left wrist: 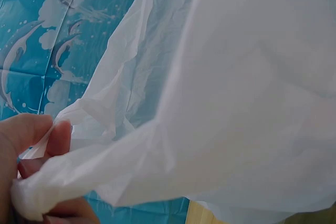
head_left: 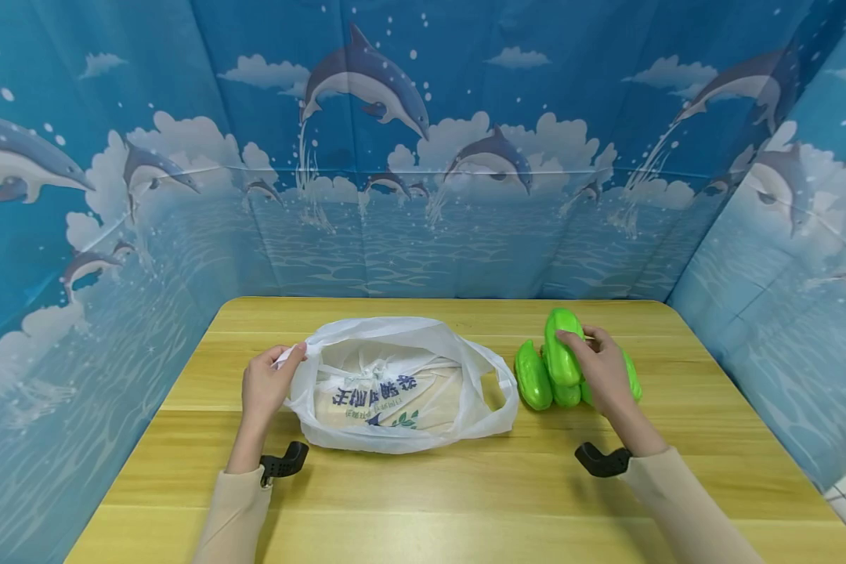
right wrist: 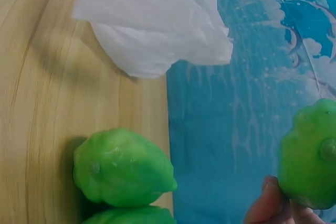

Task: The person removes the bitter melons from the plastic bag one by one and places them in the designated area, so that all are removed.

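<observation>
A white plastic bag lies with its mouth spread, showing a beige inside printed with dark blue characters and green leaves. At its left end, my left hand grips the bag's gathered handle. My right hand pinches a glossy, bright green, ridged long vegetable between thumb and fingers, over a small group of similar ones. Another green vegetable lies at the left of that group. In the right wrist view, the held vegetable appears at the right edge, apart from a green vegetable on the table.
The light wooden table carries everything. Blue curtains printed with dolphins stand along its back and sides. The bag's right handle reaches near the green vegetables. A black wrist mount sits on each forearm.
</observation>
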Demonstrator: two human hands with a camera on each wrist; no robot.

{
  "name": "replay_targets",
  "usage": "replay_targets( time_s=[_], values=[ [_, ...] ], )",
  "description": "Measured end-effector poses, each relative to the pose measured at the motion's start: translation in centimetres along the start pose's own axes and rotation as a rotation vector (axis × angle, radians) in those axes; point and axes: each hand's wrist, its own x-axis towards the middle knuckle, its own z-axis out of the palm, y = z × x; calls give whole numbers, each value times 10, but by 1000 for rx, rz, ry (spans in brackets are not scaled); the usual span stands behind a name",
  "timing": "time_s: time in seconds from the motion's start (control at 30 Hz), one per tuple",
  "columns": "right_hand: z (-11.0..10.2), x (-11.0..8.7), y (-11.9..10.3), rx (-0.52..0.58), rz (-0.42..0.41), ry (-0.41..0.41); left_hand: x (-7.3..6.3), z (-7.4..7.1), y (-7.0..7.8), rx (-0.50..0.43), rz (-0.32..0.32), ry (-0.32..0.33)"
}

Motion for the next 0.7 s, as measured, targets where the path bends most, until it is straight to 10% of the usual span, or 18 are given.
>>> replay_targets(
  time_s=[0.7],
  values=[
    [-22,12,18,27,39,180,-1,0,0,-8,0,-3]
  ],
)
